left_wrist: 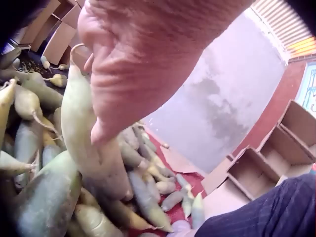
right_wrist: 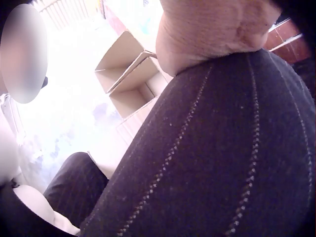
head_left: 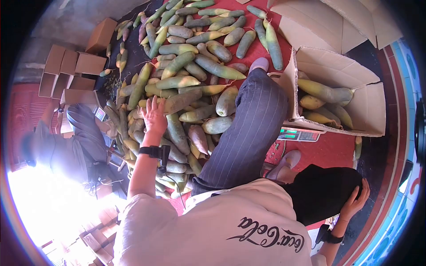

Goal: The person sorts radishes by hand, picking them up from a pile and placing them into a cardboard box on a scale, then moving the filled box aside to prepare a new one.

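In the head view my left hand [head_left: 154,117] lies at one end of a long green radish [head_left: 182,101] on the heap, fingers spread and pointing away from me. The left wrist view shows that hand [left_wrist: 138,64] close against a pale green radish [left_wrist: 81,128] with a thin curled root, a fingertip right at its side. More green radishes [left_wrist: 47,197] lie around it. Away on the other side, my right hand [head_left: 355,201] rests on my knee over the dark striped trousers [right_wrist: 212,148]; its fingers are mostly hidden in the right wrist view.
An open cardboard box [head_left: 339,66] holding several radishes stands on a scale [head_left: 299,134] at right. Flattened cardboard [head_left: 310,22] lies behind it. Empty boxes [head_left: 71,71] are stacked at left, near another person [head_left: 66,146]. A red mat [head_left: 306,155] lies beneath.
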`<state>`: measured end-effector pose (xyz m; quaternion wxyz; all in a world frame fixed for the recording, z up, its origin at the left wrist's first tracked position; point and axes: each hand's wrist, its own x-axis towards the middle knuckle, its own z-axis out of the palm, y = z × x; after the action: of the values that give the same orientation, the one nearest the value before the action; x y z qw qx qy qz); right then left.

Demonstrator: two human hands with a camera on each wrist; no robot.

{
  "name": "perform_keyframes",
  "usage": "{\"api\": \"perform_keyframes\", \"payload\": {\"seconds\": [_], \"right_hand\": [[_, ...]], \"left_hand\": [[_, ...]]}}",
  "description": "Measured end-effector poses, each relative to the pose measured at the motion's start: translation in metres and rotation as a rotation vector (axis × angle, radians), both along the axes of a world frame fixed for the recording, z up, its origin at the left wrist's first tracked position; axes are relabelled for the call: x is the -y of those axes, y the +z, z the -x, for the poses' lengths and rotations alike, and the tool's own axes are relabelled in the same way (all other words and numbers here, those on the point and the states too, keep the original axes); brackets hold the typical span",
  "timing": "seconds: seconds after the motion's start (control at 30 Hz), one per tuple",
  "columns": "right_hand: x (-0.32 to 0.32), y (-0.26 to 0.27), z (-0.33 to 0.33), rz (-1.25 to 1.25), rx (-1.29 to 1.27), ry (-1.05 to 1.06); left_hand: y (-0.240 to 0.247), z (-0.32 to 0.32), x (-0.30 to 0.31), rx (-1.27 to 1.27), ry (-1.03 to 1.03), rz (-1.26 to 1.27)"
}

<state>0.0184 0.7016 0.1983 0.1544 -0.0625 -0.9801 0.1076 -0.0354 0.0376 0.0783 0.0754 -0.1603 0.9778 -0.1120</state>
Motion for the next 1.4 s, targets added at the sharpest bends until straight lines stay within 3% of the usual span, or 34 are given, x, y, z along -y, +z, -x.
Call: {"api": "perform_keyframes", "payload": {"seconds": [0.43,0.73,1.27,1.4], "right_hand": [[-0.003,-0.003,-0.004,-0.024,-0.037,-0.006],[-0.002,-0.002,-0.005,-0.027,-0.026,-0.021],[0.001,0.000,-0.005,-0.028,-0.026,-0.024],[0.001,0.001,-0.004,-0.018,-0.037,-0.019]], "left_hand": [[-0.008,0.012,0.001,-0.005,0.057,-0.031],[-0.018,0.036,0.016,0.129,0.209,-0.047],[-0.029,0.051,0.017,0.147,0.235,-0.039],[-0.038,0.054,-0.002,0.076,0.141,-0.059]]}}
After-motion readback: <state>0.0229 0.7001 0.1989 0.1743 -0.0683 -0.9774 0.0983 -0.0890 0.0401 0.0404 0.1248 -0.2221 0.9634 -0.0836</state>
